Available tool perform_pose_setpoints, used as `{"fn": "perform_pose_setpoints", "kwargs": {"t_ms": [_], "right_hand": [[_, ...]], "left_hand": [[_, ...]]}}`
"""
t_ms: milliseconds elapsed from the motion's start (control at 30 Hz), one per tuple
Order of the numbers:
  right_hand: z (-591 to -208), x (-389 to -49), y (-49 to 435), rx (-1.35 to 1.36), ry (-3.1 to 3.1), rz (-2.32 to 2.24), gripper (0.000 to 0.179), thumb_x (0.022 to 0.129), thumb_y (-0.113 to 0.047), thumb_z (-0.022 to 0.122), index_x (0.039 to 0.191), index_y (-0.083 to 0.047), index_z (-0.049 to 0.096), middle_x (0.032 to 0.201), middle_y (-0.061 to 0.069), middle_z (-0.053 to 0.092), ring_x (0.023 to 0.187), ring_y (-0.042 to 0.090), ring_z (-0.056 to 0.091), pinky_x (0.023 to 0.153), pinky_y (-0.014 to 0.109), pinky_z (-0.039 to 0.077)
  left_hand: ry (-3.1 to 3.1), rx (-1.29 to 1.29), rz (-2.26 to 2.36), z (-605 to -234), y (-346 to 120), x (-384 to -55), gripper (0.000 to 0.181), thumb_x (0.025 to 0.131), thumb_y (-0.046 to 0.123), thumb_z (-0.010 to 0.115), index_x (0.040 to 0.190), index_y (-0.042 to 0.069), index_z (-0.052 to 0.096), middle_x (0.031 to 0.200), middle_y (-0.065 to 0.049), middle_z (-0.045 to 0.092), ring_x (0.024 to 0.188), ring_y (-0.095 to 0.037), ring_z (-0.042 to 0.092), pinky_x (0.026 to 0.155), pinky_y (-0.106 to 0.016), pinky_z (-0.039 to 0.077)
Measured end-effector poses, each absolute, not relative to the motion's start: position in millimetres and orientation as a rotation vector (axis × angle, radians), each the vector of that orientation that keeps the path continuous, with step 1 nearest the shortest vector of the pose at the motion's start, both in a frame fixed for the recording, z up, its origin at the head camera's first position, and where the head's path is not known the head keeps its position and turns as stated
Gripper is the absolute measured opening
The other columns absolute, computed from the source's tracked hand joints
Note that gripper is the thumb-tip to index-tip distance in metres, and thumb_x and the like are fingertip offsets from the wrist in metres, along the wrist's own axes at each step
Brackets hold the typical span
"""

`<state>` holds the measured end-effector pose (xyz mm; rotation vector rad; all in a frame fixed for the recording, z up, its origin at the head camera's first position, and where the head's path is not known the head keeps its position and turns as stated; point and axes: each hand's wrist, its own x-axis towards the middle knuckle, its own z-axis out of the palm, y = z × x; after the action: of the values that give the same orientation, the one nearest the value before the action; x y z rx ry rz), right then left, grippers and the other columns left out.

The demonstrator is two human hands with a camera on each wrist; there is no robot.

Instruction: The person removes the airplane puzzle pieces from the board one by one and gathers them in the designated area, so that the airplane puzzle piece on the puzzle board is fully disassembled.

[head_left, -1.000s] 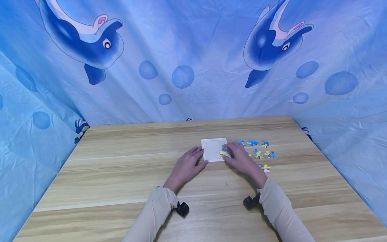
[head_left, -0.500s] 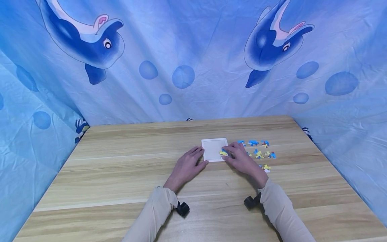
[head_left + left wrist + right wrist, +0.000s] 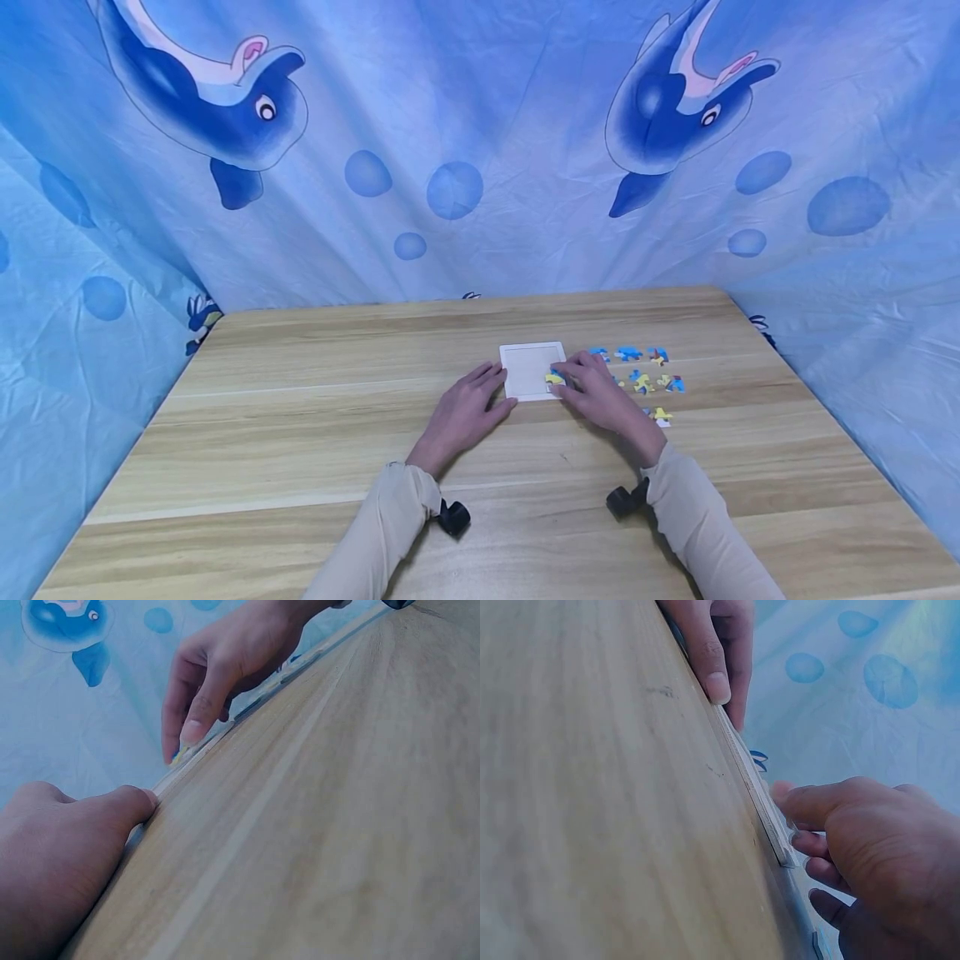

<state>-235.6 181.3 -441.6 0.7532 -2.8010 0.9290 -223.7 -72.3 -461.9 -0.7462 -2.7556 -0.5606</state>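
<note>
A flat, pale square puzzle tray (image 3: 532,345) lies on the wooden table. My left hand (image 3: 467,408) rests against its left side, fingertips at the edge and thumb near the front corner. In the left wrist view that thumb (image 3: 131,804) touches the tray's near edge. At the tray's front right corner my right hand (image 3: 597,397) pinches a yellow and blue jigsaw piece (image 3: 554,379) between thumb and fingers. The piece overlaps the tray's inner corner in the head view. From the right wrist, the piece is hidden behind the right hand (image 3: 885,847).
Several loose jigsaw pieces, such as a blue one (image 3: 628,354) and a yellow one (image 3: 642,382), lie in rough rows right of the tray. Some are partly covered by my right hand. A blue dolphin-print curtain (image 3: 480,250) hangs behind the table (image 3: 300,417).
The jigsaw piece has turned slightly and settled closer into the tray's front right corner under my right fingers. My left hand has stayed in place on the tray.
</note>
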Motion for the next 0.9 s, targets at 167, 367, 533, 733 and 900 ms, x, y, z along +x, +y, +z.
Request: {"fn": "perform_pose_setpoints", "kwargs": {"t_ms": [167, 367, 533, 733, 900], "right_hand": [[-442.1, -233.8, 185.5, 0.756, -2.766, 0.893, 0.041, 0.092, -0.024, 0.065, 0.128, -0.003, 0.062, 0.117, 0.014, 0.056, 0.114, 0.033, 0.043, 0.091, 0.051, 0.04], [-440.0, -227.7, 194.6, 0.741, -2.751, 0.858, 0.04, 0.092, -0.023, 0.067, 0.127, -0.003, 0.062, 0.116, 0.013, 0.057, 0.112, 0.033, 0.042, 0.091, 0.051, 0.04], [-440.8, -223.7, 204.2, 0.767, -2.708, 0.837, 0.04, 0.09, -0.019, 0.069, 0.124, 0.001, 0.063, 0.112, 0.014, 0.057, 0.107, 0.032, 0.043, 0.088, 0.048, 0.037], [-444.2, -220.0, 215.2, 0.775, -2.643, 0.846, 0.037, 0.087, -0.015, 0.071, 0.12, 0.001, 0.065, 0.11, 0.015, 0.057, 0.108, 0.033, 0.043, 0.09, 0.049, 0.035], [-444.0, -215.8, 223.7, 0.74, -2.667, 0.834, 0.038, 0.088, -0.017, 0.071, 0.122, -0.001, 0.065, 0.11, 0.011, 0.056, 0.106, 0.03, 0.042, 0.084, 0.046, 0.038]], "left_hand": [[-2.744, -0.743, -0.558, -462.4, -71.9, -223.9, 0.058, 0.095, 0.05, 0.051, 0.137, 0.011, 0.054, 0.144, -0.006, 0.049, 0.137, -0.019, 0.039, 0.11, -0.035, 0.036], [-2.734, -0.752, -0.569, -462.7, -71.9, -224.0, 0.059, 0.095, 0.05, 0.051, 0.138, 0.009, 0.054, 0.144, -0.007, 0.048, 0.136, -0.021, 0.04, 0.109, -0.037, 0.036], [-2.724, -0.763, -0.576, -462.5, -71.9, -223.9, 0.059, 0.095, 0.05, 0.05, 0.138, 0.009, 0.054, 0.144, -0.008, 0.049, 0.136, -0.022, 0.04, 0.109, -0.038, 0.036], [-2.734, -0.755, -0.572, -463.2, -71.6, -224.1, 0.06, 0.096, 0.051, 0.05, 0.138, 0.01, 0.053, 0.144, -0.007, 0.048, 0.137, -0.021, 0.04, 0.109, -0.037, 0.036], [-2.734, -0.752, -0.565, -464.5, -71.5, -224.4, 0.059, 0.096, 0.051, 0.05, 0.138, 0.011, 0.053, 0.144, -0.005, 0.048, 0.136, -0.02, 0.04, 0.109, -0.037, 0.037]]}}
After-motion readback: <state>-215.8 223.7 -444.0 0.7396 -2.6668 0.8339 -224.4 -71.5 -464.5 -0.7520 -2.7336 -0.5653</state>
